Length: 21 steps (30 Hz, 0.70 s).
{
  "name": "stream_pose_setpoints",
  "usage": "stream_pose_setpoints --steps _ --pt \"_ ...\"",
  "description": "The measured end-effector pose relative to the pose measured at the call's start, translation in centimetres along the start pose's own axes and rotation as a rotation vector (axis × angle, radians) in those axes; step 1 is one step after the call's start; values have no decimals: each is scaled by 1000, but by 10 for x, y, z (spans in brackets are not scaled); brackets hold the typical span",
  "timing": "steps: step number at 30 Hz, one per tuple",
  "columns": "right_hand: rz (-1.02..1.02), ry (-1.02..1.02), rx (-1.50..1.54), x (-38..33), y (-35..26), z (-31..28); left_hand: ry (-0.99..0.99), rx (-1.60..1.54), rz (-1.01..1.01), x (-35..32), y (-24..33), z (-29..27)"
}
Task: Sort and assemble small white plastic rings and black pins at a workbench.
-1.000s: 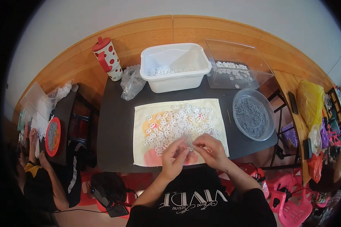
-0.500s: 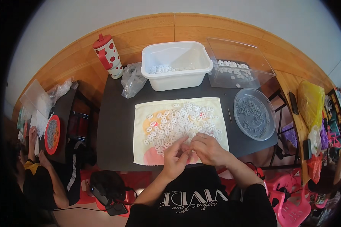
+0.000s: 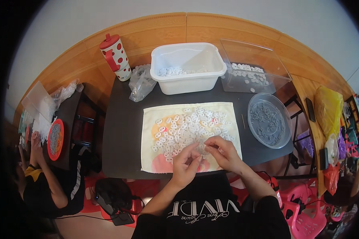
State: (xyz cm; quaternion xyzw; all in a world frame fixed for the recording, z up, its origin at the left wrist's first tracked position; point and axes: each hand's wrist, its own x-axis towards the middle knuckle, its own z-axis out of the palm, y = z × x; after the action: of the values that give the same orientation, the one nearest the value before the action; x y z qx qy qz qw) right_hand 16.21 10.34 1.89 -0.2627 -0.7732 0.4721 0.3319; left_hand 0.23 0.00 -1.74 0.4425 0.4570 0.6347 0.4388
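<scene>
Both of my hands meet over the near edge of a pale cloth [image 3: 227, 109] on a black table [image 3: 121, 131]. My left hand [image 3: 186, 164] and my right hand [image 3: 222, 150] pinch a small white plastic piece [image 3: 202, 153] between their fingertips. Several more small white ring-shaped pieces [image 3: 187, 129] lie scattered over the middle of the cloth, just beyond my fingers.
A white tub [image 3: 187, 67] and a clear box [image 3: 253, 67] with white pieces stand at the back. A round clear dish [image 3: 268, 119] of grey parts sits right. A red-dotted cup [image 3: 115, 55] and plastic bag [image 3: 139, 81] stand back left. Another person [image 3: 44, 179] works at a side table left.
My hands stay together at the cloth's near edge, fingers shifting slightly on the small piece. Nothing else has moved.
</scene>
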Motion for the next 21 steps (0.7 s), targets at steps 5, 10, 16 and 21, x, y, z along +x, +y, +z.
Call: stream_pose_setpoints --steps 5,10,16,21 --pt "-147 -15 -98 4 -2 6 -7 -19 1 1 2 0" --pt "-78 -67 -42 6 -8 3 -5 -44 17 0 -4 -2" --pt "-68 -37 -14 4 -7 7 21 -54 22 1 3 -2" --pt "-164 58 -74 11 -4 -5 95 -10 59 1 -3 -3"
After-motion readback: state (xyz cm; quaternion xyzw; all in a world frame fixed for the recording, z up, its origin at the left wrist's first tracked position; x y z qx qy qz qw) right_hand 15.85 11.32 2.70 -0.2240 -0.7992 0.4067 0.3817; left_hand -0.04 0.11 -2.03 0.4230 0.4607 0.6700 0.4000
